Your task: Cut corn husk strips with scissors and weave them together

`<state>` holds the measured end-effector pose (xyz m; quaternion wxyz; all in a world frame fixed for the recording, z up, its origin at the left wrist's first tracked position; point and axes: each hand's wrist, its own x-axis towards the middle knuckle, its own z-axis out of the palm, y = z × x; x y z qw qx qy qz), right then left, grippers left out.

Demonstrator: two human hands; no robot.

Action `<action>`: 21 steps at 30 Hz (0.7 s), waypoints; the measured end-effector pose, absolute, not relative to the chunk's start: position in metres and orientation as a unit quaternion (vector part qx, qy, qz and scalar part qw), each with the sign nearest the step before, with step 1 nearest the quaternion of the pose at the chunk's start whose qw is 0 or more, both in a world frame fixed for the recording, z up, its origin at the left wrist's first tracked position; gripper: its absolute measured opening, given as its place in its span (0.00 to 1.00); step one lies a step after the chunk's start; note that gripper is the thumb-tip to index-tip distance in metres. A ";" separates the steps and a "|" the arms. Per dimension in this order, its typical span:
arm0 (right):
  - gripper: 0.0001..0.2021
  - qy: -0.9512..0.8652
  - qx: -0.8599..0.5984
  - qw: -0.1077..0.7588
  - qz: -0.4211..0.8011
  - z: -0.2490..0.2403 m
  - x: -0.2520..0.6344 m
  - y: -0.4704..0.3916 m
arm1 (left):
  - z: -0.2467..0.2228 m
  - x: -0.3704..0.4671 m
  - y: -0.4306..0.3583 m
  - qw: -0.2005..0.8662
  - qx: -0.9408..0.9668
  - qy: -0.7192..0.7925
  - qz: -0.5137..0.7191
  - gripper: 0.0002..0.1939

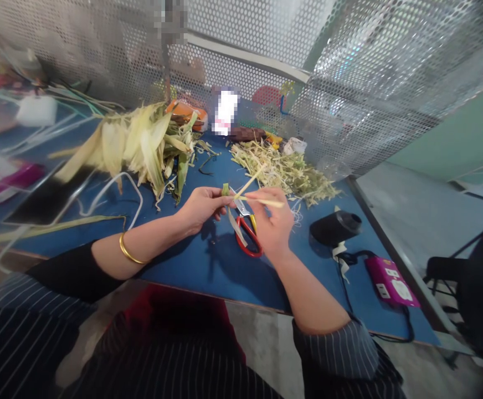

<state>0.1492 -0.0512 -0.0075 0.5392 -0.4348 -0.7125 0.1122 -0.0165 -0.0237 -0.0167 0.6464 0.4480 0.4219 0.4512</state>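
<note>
My left hand (203,207) pinches pale husk strips (251,180) near their crossing point, with a small green piece (225,189) at its fingertips. My right hand (275,220) is closed on a yellowish strip (272,203) that runs across to the left fingers. Under the hands, red-handled scissors (248,237) lie on the blue table (183,257), their blades pointing away and partly hidden by the strips. A bundle of dried corn husks (137,144) is beyond my left hand. Beyond my right hand spreads a heap of cut husk pieces (291,174).
A black cylindrical device (335,228) stands to the right, near a magenta power box (392,281) with a cable. At the left are a dark tablet-like panel (50,197) and white cords (119,180). A perforated metal screen (241,69) borders the table's back.
</note>
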 end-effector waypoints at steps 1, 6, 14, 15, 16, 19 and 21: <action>0.07 -0.758 -0.411 0.503 0.064 -0.005 0.150 -0.053 | -0.017 -0.017 -0.024 0.653 0.448 0.419 0.445 0.08; 0.07 -0.825 -0.377 0.421 0.019 -0.003 0.149 -0.056 | -0.017 -0.017 -0.024 0.659 0.460 0.418 0.423 0.08; 0.08 -0.650 -0.487 0.531 0.244 -0.003 0.148 -0.055 | -0.011 -0.013 -0.031 0.629 0.513 0.429 0.396 0.11; 0.07 -0.648 -0.494 0.525 0.248 -0.002 0.148 -0.054 | -0.010 -0.013 -0.031 0.630 0.512 0.431 0.394 0.11; 0.08 -0.653 -0.501 0.512 0.247 -0.001 0.149 -0.053 | -0.010 -0.013 -0.031 0.632 0.510 0.431 0.393 0.11; 0.12 -0.683 -0.509 0.461 0.247 -0.001 0.151 -0.051 | -0.009 -0.013 -0.030 0.636 0.505 0.430 0.396 0.10; 0.14 -0.697 -0.505 0.439 0.256 -0.001 0.153 -0.050 | -0.009 -0.014 -0.029 0.636 0.502 0.431 0.397 0.09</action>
